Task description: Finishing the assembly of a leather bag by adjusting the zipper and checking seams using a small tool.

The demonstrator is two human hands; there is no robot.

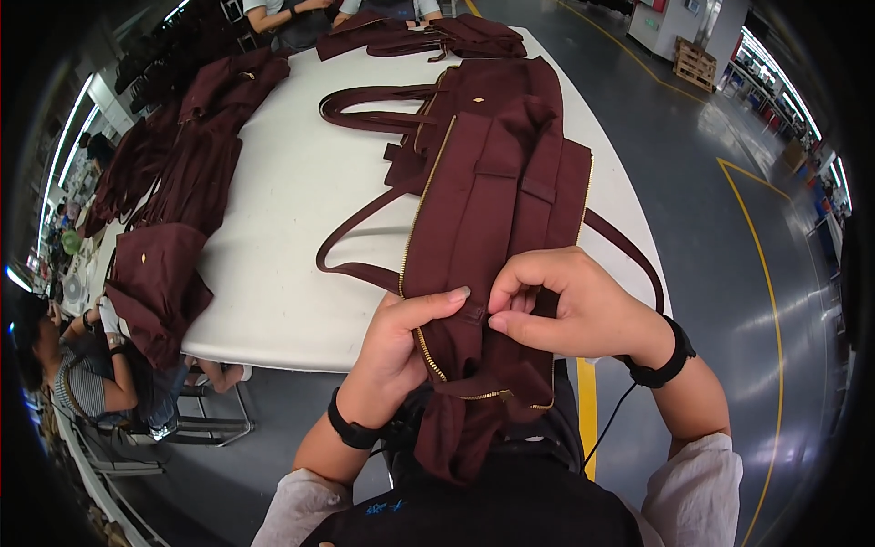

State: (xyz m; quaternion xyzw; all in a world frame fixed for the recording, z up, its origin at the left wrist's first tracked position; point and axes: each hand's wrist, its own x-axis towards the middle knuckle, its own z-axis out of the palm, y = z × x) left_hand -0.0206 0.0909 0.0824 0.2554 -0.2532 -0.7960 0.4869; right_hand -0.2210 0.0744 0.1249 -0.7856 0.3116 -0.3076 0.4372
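Note:
A maroon fabric bag (447,210) with a gold zipper and long straps lies on the white table at its near right end, overhanging the front edge. My left hand (401,346) grips the bag's left side, thumb pressed on top beside a small stitched patch, fingers partly hidden underneath. My right hand (556,301) is closed on the fabric near that patch, thumb and index fingertip close together; the other fingers curl behind. A second maroon bag (488,77) with looped handles lies under and beyond this one.
The white table (255,301) carries piled maroon pieces (159,292) along the left and far edge. A seated person (82,374) works at lower left; others stand at the far end (292,14). Grey floor with yellow lines (756,228) runs along the right, with a wooden pallet (694,64).

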